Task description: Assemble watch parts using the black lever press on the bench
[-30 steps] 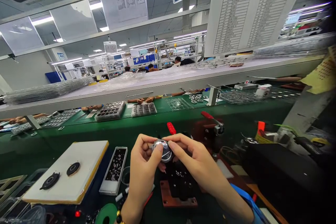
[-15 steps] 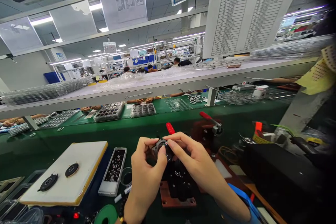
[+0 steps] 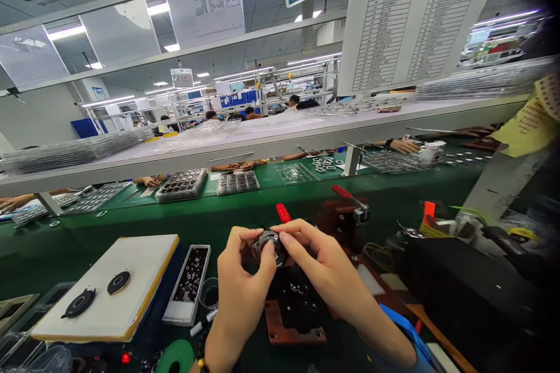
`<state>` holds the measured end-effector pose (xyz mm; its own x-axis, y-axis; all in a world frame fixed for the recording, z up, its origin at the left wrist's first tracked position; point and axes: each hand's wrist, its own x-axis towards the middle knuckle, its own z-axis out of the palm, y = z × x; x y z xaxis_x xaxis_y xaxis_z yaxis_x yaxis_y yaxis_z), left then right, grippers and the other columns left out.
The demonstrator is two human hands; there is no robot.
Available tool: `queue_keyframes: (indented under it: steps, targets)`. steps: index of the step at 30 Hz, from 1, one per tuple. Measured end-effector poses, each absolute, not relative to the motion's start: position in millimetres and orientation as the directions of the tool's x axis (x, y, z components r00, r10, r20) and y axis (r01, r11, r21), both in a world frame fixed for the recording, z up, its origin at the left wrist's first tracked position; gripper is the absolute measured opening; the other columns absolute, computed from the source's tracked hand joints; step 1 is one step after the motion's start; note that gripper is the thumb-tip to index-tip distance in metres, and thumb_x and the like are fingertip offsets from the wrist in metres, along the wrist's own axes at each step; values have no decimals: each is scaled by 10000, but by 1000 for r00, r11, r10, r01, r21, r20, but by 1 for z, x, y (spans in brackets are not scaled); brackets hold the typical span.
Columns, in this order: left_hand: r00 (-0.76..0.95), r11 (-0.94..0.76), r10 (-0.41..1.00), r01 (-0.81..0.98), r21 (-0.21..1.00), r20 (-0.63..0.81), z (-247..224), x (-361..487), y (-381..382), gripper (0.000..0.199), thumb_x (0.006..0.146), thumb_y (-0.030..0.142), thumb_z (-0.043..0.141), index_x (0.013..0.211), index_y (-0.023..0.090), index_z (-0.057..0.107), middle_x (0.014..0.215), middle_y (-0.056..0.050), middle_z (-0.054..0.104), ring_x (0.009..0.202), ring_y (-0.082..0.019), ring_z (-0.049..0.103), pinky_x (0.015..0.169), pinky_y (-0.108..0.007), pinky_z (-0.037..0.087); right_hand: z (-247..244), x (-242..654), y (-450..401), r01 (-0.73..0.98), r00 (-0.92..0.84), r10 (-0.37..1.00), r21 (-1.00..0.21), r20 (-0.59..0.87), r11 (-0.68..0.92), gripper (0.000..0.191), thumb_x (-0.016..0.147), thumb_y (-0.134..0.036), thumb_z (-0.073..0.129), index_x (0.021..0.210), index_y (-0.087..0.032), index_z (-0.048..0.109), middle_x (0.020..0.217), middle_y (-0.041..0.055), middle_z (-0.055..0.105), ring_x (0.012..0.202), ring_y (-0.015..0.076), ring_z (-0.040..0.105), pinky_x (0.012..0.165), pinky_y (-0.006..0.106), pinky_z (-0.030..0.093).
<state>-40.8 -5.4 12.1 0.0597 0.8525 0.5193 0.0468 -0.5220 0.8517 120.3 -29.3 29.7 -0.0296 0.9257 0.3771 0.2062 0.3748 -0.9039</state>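
Observation:
Between my hands is a small round dark part with a grey rim (image 3: 272, 240), which looks like a watch case. My left hand (image 3: 247, 282) pinches it from the left, thumb lying across its face. From the right, my right hand (image 3: 326, 262) grips its upper edge with thumb and fingertips. Just below stands a black clamp fixture on a reddish-brown base (image 3: 295, 335), with a red handle (image 3: 283, 213) showing behind my fingers. My fingers hide part of the round part.
On the left, a white pad (image 3: 144, 280) bears two black round parts (image 3: 118, 283). A narrow tray (image 3: 181, 313) of tiny pieces stands beside it. Behind is another red-handled toggle clamp (image 3: 361, 213); a black box (image 3: 464, 297) sits right. Co-workers' hands show under the shelf (image 3: 262, 148).
My hands keep the round part in nearly the same place, turned very slightly. Across the bench, a co-worker's hand has come in over the trays at the right.

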Motion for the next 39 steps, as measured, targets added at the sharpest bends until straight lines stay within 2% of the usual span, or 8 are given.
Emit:
queue_keyframes:
  steps: [10, 14, 21, 28, 34, 39]
  targets:
    - [83, -527, 849, 47, 849, 522, 13, -43, -5, 166, 972, 355, 675, 1003, 198, 630, 892, -12, 689, 782, -130, 656, 692, -202, 533, 28, 119, -25, 207, -39, 930, -907, 366, 365, 334, 1054, -495, 542, 1166, -222, 699, 968, 35, 748, 901, 177, 712, 818, 262, 564]
    - [87, -520, 853, 48, 853, 515, 16, -42, -6, 162, 967, 342, 679, 996, 188, 638, 882, -17, 683, 784, -137, 651, 692, -210, 529, 28, 119, -27, 229, -14, 929, -903, 370, 363, 334, 1049, -512, 547, 1105, -220, 697, 921, 33, 738, 857, 182, 705, 804, 272, 572]
    - [127, -425, 896, -39, 904, 427, 19, -43, -2, 209, 956, 382, 691, 970, 184, 623, 863, -20, 674, 729, -132, 621, 608, -198, 513, 28, 118, -28, 244, -28, 927, -897, 373, 368, 304, 1061, -461, 526, 1152, -218, 685, 1015, 49, 775, 919, 198, 738, 834, 291, 584]
    - [199, -302, 924, -146, 942, 327, 22, -47, 4, 302, 928, 448, 733, 959, 171, 616, 833, -15, 672, 633, -106, 601, 518, -168, 521, 30, 116, -29, 264, -25, 931, -896, 363, 356, 351, 1058, -487, 526, 1190, -204, 687, 1007, 63, 792, 871, 205, 751, 794, 300, 585]
    - [229, -280, 920, -184, 942, 318, 22, -49, 7, 288, 939, 434, 726, 956, 168, 620, 841, -13, 671, 618, -94, 593, 511, -155, 517, 28, 116, -28, 297, -10, 924, -881, 383, 369, 361, 1054, -499, 529, 1185, -207, 695, 1021, 65, 796, 883, 208, 760, 800, 299, 591]
    - [232, -282, 922, -150, 947, 311, 23, -51, 5, 296, 943, 448, 731, 991, 171, 641, 886, -33, 691, 662, -107, 611, 549, -164, 527, 27, 114, -27, 320, 18, 918, -872, 396, 370, 355, 1044, -496, 536, 1177, -211, 702, 1031, 70, 798, 893, 225, 769, 803, 317, 603]
